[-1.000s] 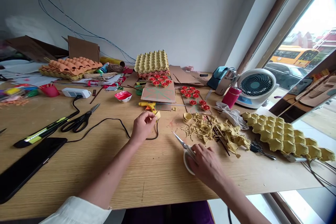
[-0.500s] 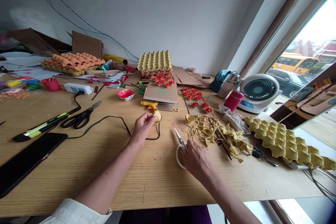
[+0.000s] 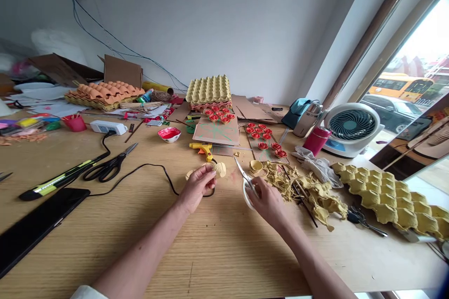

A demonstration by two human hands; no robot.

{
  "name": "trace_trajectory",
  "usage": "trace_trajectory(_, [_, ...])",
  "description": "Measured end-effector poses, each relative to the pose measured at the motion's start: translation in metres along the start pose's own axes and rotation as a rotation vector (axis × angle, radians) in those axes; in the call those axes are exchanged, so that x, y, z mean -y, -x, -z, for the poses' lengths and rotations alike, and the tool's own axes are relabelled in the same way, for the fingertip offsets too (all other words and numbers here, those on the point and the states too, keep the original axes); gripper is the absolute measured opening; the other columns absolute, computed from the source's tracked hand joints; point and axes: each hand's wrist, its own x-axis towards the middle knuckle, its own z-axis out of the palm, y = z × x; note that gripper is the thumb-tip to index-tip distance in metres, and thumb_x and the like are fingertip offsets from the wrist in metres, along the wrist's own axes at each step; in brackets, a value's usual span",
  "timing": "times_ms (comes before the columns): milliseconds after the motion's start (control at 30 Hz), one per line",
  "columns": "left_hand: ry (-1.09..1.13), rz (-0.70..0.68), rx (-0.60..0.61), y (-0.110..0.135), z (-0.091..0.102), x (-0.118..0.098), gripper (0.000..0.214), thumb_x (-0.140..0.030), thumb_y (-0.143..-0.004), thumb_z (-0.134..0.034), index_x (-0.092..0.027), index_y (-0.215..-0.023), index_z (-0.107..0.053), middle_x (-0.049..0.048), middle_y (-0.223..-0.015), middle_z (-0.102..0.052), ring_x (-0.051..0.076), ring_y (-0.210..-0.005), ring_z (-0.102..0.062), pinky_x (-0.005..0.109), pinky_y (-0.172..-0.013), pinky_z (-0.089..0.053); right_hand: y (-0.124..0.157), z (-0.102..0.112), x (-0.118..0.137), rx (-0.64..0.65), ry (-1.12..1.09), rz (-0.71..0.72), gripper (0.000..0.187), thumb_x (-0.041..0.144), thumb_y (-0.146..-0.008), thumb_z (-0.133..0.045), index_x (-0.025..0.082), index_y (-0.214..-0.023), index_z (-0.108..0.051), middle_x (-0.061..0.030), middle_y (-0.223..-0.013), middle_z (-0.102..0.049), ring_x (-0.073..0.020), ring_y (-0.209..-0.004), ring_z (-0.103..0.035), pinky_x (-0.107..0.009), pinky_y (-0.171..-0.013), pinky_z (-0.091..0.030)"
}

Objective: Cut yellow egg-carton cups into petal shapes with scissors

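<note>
My left hand (image 3: 199,186) pinches a small yellow egg-carton piece (image 3: 220,168) just above the wooden table (image 3: 217,247). A hand's width to the right, my right hand (image 3: 267,200) grips white-handled scissors (image 3: 244,181), blades pointing up and left toward the piece. A yellow glue gun (image 3: 202,149) lies just behind my left hand, its black cord (image 3: 147,166) looping under it. A pile of yellow carton scraps (image 3: 301,186) sits right of my right hand.
A yellow egg tray (image 3: 386,191) lies at the right, a white fan (image 3: 352,127) and red bottle (image 3: 316,139) behind it. Red paper roses (image 3: 262,137) rest on cardboard. Black scissors (image 3: 108,166), a utility knife (image 3: 58,179) and a phone (image 3: 31,226) lie left.
Both hands rose and drew together: the right hand brought the scissors up and left, the left hand lifted the carton piece toward the blades. The camera tilted up slightly.
</note>
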Motion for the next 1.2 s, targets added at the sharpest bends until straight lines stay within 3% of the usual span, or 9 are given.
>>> trace_trajectory(167, [0.155, 0.143, 0.071, 0.009, -0.007, 0.004, 0.031, -0.027, -0.064, -0.085, -0.016, -0.084, -0.063, -0.0009, -0.071, -0.064, 0.008, -0.058, -0.058, 0.019, -0.053, -0.046, -0.002, -0.008, 0.002, 0.116, -0.507, -0.006, 0.045, 0.062, -0.085, -0.056, 0.018, -0.096, -0.061, -0.0002, -0.068, -0.057, -0.0148, -0.058, -0.051, -0.026, -0.054, -0.037])
trace_trajectory(267, [0.232, 0.224, 0.106, 0.013, -0.013, 0.007, 0.029, -0.025, -0.067, -0.084, -0.016, -0.085, -0.064, -0.0002, -0.073, -0.065, 0.008, -0.059, -0.059, 0.019, -0.054, -0.049, -0.001, -0.009, 0.003, 0.133, -0.728, -0.059, 0.048, 0.062, -0.079, -0.066, 0.018, -0.098, -0.064, -0.0005, -0.069, -0.058, -0.0143, -0.059, -0.052, -0.027, -0.056, -0.041])
trace_trajectory(433, [0.281, 0.338, 0.177, 0.02, -0.02, 0.018, 0.029, -0.022, -0.071, -0.083, -0.014, -0.094, -0.067, 0.003, -0.08, -0.069, 0.009, -0.06, -0.062, 0.021, -0.057, -0.053, 0.005, -0.012, 0.009, 0.14, -0.985, -0.111, 0.052, 0.056, -0.071, -0.078, 0.02, -0.106, -0.065, -0.0027, -0.084, -0.063, -0.0137, -0.067, -0.054, -0.029, -0.067, -0.045])
trace_trajectory(567, [0.238, 0.363, 0.265, 0.023, -0.019, 0.029, 0.025, -0.023, -0.073, -0.083, -0.016, -0.092, -0.067, 0.0018, -0.08, -0.069, 0.01, -0.064, -0.064, 0.022, -0.06, -0.052, 0.007, -0.018, 0.009, 0.116, -1.084, -0.125, 0.049, 0.05, -0.068, -0.082, 0.023, -0.105, -0.065, 0.0005, -0.081, -0.06, -0.0133, -0.069, -0.052, -0.027, -0.068, -0.044])
trace_trajectory(700, [0.118, 0.373, 0.335, 0.024, -0.017, 0.033, 0.027, -0.031, -0.074, -0.082, -0.016, -0.091, -0.069, 0.0048, -0.083, -0.07, 0.013, -0.074, -0.065, 0.022, -0.065, -0.049, 0.009, -0.014, 0.006, 0.122, -1.091, -0.106, 0.048, 0.046, -0.07, -0.083, 0.024, -0.107, -0.064, 0.0011, -0.083, -0.059, -0.014, -0.071, -0.052, -0.026, -0.066, -0.043])
trace_trajectory(833, [0.021, 0.334, 0.371, 0.026, -0.018, 0.03, 0.036, -0.049, -0.076, -0.076, -0.016, -0.088, -0.07, 0.0055, -0.086, -0.068, 0.015, -0.076, -0.063, 0.027, -0.069, -0.048, 0.014, -0.008, 0.009, 0.27, -0.933, -0.011, 0.048, 0.048, -0.069, -0.082, 0.024, -0.105, -0.061, 0.0008, -0.083, -0.059, -0.0155, -0.072, -0.053, -0.027, -0.064, -0.044])
trace_trajectory(933, [-0.051, 0.312, 0.386, 0.027, -0.02, 0.028, 0.03, -0.043, -0.073, -0.08, -0.016, -0.078, -0.068, 0.0021, -0.075, -0.065, 0.013, -0.069, -0.059, 0.026, -0.07, -0.046, 0.015, -0.008, 0.01, 0.322, -0.841, 0.067, 0.045, 0.048, -0.072, -0.079, 0.023, -0.104, -0.058, 0.0008, -0.083, -0.058, -0.0162, -0.075, -0.054, -0.027, -0.067, -0.045])
trace_trajectory(1067, [-0.119, 0.275, 0.381, 0.026, -0.019, 0.025, 0.027, -0.038, -0.072, -0.081, -0.015, -0.074, -0.066, 0.0022, -0.076, -0.065, 0.012, -0.072, -0.057, 0.025, -0.071, -0.044, 0.013, -0.008, 0.008, 0.222, -0.751, 0.099, 0.038, 0.043, -0.079, -0.073, 0.022, -0.104, -0.055, 0.0007, -0.082, -0.058, -0.0158, -0.075, -0.053, -0.028, -0.069, -0.044])
trace_trajectory(1200, [-0.278, 0.119, 0.344, 0.024, -0.018, 0.023, 0.029, -0.041, -0.074, -0.078, -0.015, -0.075, -0.066, 0.0026, -0.075, -0.064, 0.013, -0.072, -0.055, 0.026, -0.069, -0.044, 0.012, -0.002, 0.008, 0.031, -0.536, 0.119, 0.023, 0.039, -0.086, -0.064, 0.021, -0.098, -0.056, -0.0009, -0.085, -0.058, -0.0166, -0.077, -0.051, -0.029, -0.073, -0.043])
